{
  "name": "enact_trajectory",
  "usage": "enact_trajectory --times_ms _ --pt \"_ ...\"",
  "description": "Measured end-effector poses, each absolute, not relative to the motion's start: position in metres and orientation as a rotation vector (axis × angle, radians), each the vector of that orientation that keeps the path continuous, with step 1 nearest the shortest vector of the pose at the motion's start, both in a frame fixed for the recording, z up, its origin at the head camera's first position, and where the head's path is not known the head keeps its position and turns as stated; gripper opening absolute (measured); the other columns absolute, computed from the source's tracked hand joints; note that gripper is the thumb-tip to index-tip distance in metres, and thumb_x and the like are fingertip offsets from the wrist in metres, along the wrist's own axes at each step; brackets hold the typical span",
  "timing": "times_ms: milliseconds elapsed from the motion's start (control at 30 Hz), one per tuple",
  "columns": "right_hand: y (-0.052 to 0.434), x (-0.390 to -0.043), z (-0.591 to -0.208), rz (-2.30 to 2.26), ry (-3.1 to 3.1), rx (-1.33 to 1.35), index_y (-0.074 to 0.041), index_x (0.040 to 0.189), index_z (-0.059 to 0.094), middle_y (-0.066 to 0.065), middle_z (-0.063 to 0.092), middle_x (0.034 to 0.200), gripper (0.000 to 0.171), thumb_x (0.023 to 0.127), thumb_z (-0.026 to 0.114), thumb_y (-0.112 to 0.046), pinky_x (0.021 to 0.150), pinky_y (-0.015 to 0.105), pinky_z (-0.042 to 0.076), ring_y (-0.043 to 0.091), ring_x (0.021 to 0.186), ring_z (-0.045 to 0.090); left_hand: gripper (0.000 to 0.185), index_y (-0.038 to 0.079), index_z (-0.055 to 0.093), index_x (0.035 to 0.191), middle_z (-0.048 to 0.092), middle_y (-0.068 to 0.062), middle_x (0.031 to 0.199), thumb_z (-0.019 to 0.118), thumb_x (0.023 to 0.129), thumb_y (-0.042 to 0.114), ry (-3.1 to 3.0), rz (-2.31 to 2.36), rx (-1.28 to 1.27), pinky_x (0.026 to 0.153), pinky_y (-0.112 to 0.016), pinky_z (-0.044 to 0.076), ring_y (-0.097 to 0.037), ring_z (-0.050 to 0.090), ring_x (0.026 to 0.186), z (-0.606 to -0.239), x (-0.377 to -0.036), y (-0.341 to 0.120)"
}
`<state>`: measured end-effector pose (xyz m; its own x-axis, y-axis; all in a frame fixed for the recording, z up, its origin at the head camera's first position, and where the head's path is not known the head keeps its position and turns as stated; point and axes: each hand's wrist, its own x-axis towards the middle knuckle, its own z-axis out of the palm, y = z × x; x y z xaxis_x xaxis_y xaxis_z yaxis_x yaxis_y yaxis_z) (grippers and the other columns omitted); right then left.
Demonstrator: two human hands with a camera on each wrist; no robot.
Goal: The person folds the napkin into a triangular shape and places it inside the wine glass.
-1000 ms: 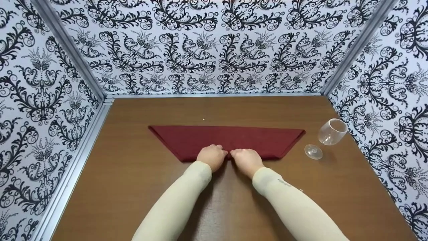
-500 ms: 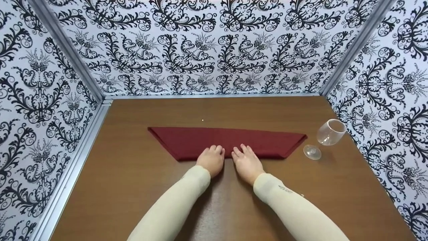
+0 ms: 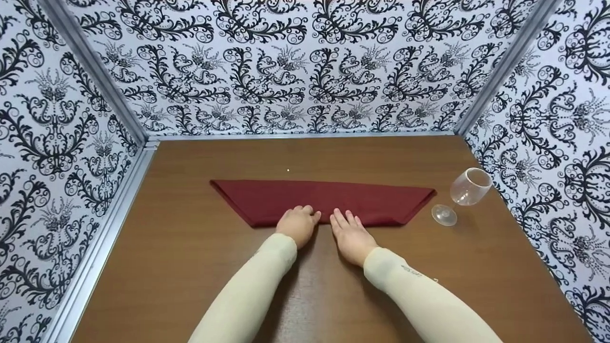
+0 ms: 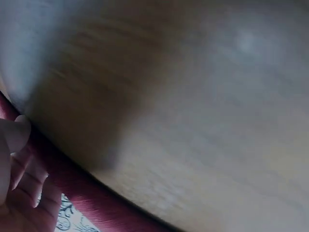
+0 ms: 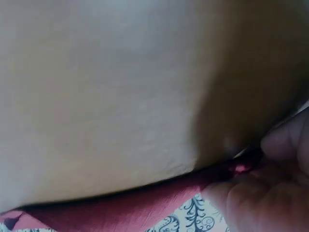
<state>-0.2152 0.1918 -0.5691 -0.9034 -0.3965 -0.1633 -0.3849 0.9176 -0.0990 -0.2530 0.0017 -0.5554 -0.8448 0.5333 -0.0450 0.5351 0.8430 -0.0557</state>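
A dark red napkin (image 3: 324,200) lies folded into a long trapezoid on the brown table (image 3: 190,267). My left hand (image 3: 298,223) is at the middle of its near edge, fingers curled over the fold. In the left wrist view the curled fingers (image 4: 24,179) and thumb close on the napkin's edge (image 4: 91,198). Just to the right, my right hand (image 3: 350,228) lies with straight fingers on the same edge. The right wrist view shows its fingers (image 5: 270,188) at the cloth's border (image 5: 120,212). Both arms wear cream sleeves.
A clear stemmed glass (image 3: 469,188) lies on its side at the right of the table, its round foot (image 3: 444,215) close to the napkin's right corner. Patterned black-and-white walls (image 3: 305,71) enclose the table on three sides.
One second ago both hands were curled at the near edge. They then flattened onto the cloth. Now both have slid slightly back towards me and the left fingers have curled again.
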Motion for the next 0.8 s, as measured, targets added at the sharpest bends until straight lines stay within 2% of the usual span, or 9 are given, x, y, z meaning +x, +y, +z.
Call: enact_trajectory --times_ms 233,433,633,800 --pt "0.194 -0.217 -0.571 -0.169 2.892 -0.626 -0.008 0.165 0.034 0.021 0.029 0.172 0.059 0.107 0.04 -0.001 0.127 0.061 0.028 0.05 0.157 0.028 0.034 0.023 0.075 0.133 0.072 -0.004 0.115 0.048 0.112 0.027 3.047 0.006 0.859 0.088 -0.046 0.061 -0.029 0.071 0.103 -0.561 -0.262 0.002" --pt "0.191 -0.218 -0.567 -0.247 2.909 -0.581 -0.006 0.161 0.043 0.019 0.035 0.17 0.054 0.107 0.04 -0.001 0.125 0.063 0.03 0.05 0.155 0.032 0.036 0.019 0.079 0.124 0.073 -0.004 0.106 0.046 0.114 0.03 3.048 0.037 0.851 0.083 -0.046 0.063 -0.03 0.072 0.098 -0.556 -0.263 0.003" --pt "0.189 -0.222 -0.567 -0.188 2.966 -0.595 -0.004 0.155 0.051 0.02 0.044 0.164 0.048 0.108 0.041 -0.001 0.121 0.061 0.038 0.049 0.15 0.042 0.036 0.022 0.076 0.131 0.072 -0.006 0.112 0.046 0.113 0.029 3.011 0.057 0.884 0.085 -0.047 0.062 -0.031 0.07 0.101 -0.554 -0.262 -0.001" --pt "0.188 -0.224 -0.567 -0.067 3.052 -0.645 -0.003 0.147 0.059 0.018 0.06 0.151 0.043 0.107 0.044 -0.003 0.115 0.061 0.045 0.047 0.141 0.053 0.04 0.031 0.064 0.147 0.065 -0.006 0.129 0.05 0.11 0.024 2.955 0.061 0.87 0.093 -0.043 0.06 -0.03 0.062 0.117 -0.556 -0.261 -0.008"
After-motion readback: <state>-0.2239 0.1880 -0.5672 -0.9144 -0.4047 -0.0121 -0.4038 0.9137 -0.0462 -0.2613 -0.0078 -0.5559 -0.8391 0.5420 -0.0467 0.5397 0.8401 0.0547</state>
